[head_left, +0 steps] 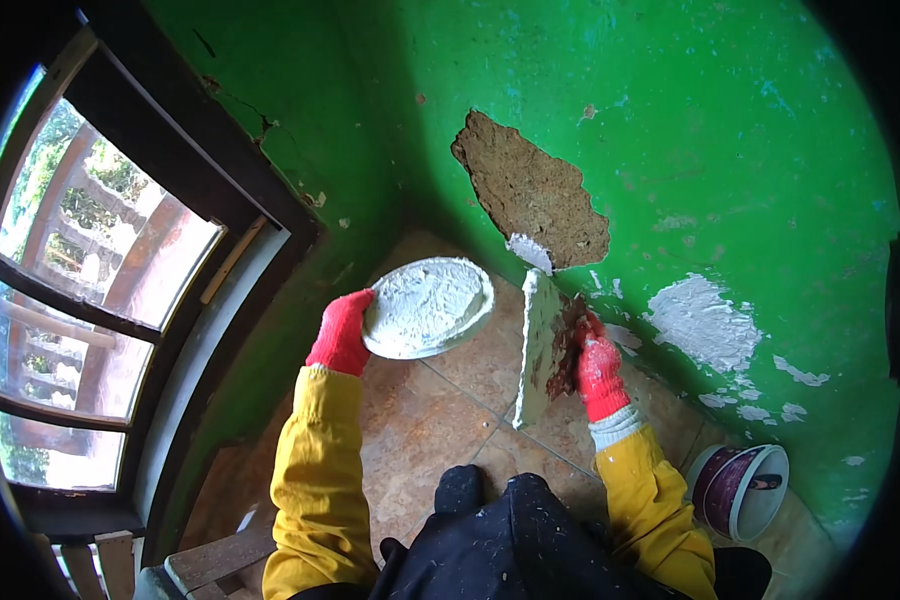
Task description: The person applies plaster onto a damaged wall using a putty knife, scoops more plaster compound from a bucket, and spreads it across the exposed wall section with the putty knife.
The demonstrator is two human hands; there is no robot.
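My left hand (340,335), in a red glove, grips the rim of a round white lid (430,308) spread with white filler paste. My right hand (599,370), in a plaster-stained red glove, is closed around a plastering trowel (537,350). The trowel's blade stands nearly on edge, with white paste along its edge. Beyond it, in the green wall (690,170), is a bare brown patch (535,190) where the paint and plaster are gone. A dab of white filler (530,250) covers the patch's lower edge, close to the trowel's upper end.
White filler patches (705,322) mark the wall at the right. A purple and white bucket (740,492) lies tilted beside my right arm on the tiled floor (420,430). A dark-framed window (80,310) fills the left side. Wooden furniture (215,558) stands at the lower left.
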